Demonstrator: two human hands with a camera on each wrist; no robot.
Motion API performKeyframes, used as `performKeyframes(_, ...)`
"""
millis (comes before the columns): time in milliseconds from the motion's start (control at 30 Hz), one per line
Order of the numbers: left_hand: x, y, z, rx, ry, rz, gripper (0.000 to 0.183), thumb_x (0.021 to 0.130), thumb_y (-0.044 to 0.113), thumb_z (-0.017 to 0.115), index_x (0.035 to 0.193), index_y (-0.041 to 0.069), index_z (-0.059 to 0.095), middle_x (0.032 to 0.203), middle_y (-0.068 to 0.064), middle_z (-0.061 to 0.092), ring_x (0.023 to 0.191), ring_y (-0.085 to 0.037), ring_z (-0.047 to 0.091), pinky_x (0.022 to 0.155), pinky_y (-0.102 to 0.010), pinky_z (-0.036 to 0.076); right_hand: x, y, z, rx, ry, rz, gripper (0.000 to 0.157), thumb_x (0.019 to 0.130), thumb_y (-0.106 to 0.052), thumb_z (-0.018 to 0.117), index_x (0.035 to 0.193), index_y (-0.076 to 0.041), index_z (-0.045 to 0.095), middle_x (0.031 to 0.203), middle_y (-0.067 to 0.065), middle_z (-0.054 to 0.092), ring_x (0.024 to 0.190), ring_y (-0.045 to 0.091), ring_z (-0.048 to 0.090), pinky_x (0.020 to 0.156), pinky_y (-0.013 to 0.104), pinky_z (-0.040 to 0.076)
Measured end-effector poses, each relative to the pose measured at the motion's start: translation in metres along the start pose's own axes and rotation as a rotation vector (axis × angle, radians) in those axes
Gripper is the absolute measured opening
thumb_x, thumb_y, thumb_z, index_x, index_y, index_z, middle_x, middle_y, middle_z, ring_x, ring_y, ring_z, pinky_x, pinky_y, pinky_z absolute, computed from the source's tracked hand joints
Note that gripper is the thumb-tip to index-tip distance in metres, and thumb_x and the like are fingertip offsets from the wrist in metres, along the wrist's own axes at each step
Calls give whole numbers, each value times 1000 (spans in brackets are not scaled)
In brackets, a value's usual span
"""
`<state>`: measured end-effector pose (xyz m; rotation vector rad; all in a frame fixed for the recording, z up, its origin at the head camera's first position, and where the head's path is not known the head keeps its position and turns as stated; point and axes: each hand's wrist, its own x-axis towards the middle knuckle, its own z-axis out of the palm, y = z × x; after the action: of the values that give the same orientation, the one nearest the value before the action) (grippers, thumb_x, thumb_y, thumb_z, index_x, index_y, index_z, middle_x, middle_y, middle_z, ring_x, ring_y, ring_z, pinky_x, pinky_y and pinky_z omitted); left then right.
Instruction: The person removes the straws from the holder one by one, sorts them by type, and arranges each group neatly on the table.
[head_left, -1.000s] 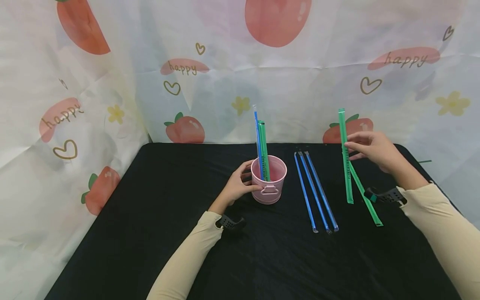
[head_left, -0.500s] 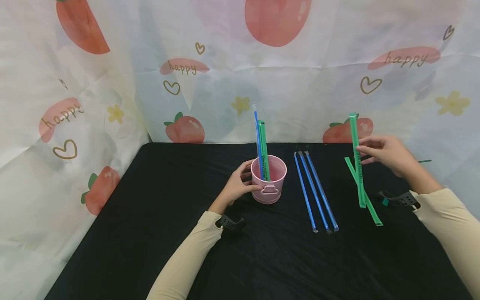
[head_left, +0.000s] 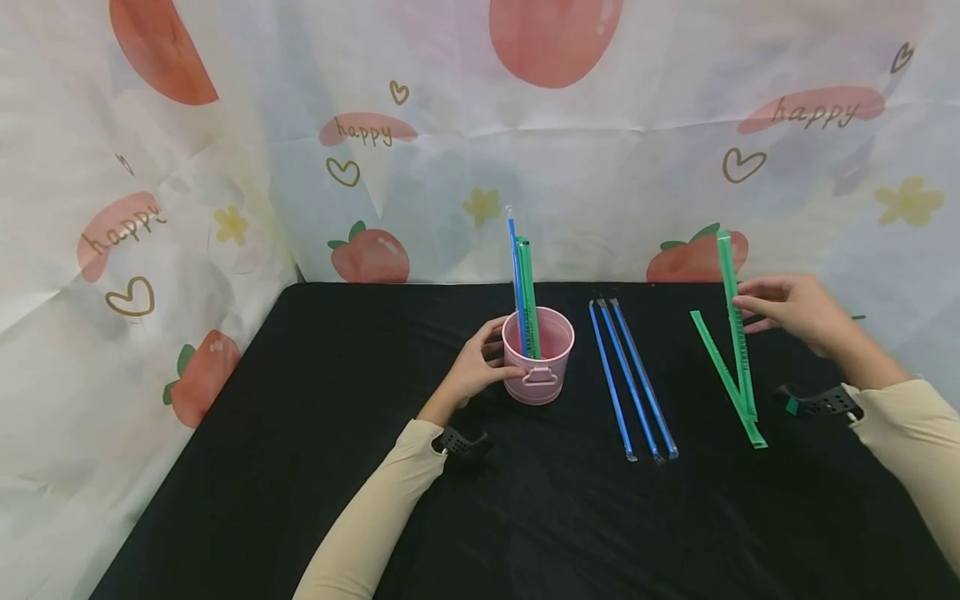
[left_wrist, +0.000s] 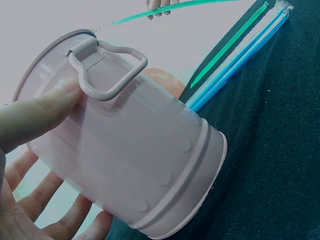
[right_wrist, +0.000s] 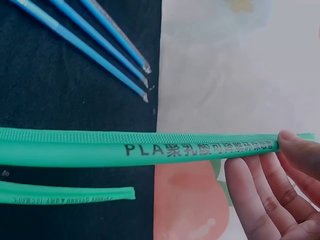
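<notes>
In the head view my left hand [head_left: 476, 362] holds a small pink bucket [head_left: 542, 383] upright on the table. Its thumb lies against the wall beside the wire-like handle [left_wrist: 136, 70], the fingers round the far side. One blue wrapped straw [head_left: 516, 267] and green wrapped straws [head_left: 528, 287] stand in the bucket. Over at the right, my right hand [head_left: 798, 310] pinches a green wrapped straw [head_left: 737, 333] near its upper end; black print reading PLA shows on it in the right wrist view. Below its lower end lies another green straw [head_left: 716, 358] on the table.
Three blue wrapped straws [head_left: 628, 379] lie side by side between the bucket and the green straws. A black cloth [head_left: 360, 375] covers the table. Behind it hangs a pale curtain [head_left: 585, 208] printed with fruit, hearts and "happy".
My right hand has shifted to the right and slightly lower with the pinched green straw, which has crossed over the lying green one. The left hand and bucket stay in place.
</notes>
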<state>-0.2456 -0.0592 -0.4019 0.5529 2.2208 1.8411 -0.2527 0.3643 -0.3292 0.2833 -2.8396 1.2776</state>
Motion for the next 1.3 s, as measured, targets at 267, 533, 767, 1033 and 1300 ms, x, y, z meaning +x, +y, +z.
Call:
performKeyframes(267,1,1,0,8,2,1,75,79,1,72,143,8,33,145,-19,38,133,-41,38,105,-50,39,-1,10,-6,13,-36,-11,20,94,-14,56,109,-2,61,81,-29,61,73,-8,61,61,22,56)
performKeyframes(533,13,-21,-1,-7,19,15,80,76,0,74,144,12,34,144,-16,39,133,-38,39,104,-48,41,-1,20,-9,-35,-59,24,36,95,-17,55,115,13,53,79,-31,59,72,-8,61,61,23,56)
performKeyframes(767,15,-28,1,11,45,23,78,76,2,76,141,17,37,142,-11,43,131,-35,43,102,-46,43,-3,28,-11,-38,-78,65,39,95,-19,55,116,14,53,78,-30,60,72,-8,61,62,24,57)
performKeyframes(1033,13,-28,1,13,43,3,78,77,4,75,142,17,36,143,-11,42,132,-35,41,103,-47,42,-5,37,-12,-49,-95,110,46,95,-22,54,120,16,48,77,-31,58,72,-10,60,64,27,58)
performKeyframes(1300,3,-8,0,-5,5,6,76,78,0,72,143,8,33,145,-19,38,133,-41,38,104,-51,39,-5,47,-12,-42,-102,125,46,95,-22,54,119,17,48,77,-30,59,71,-8,60,65,29,58)
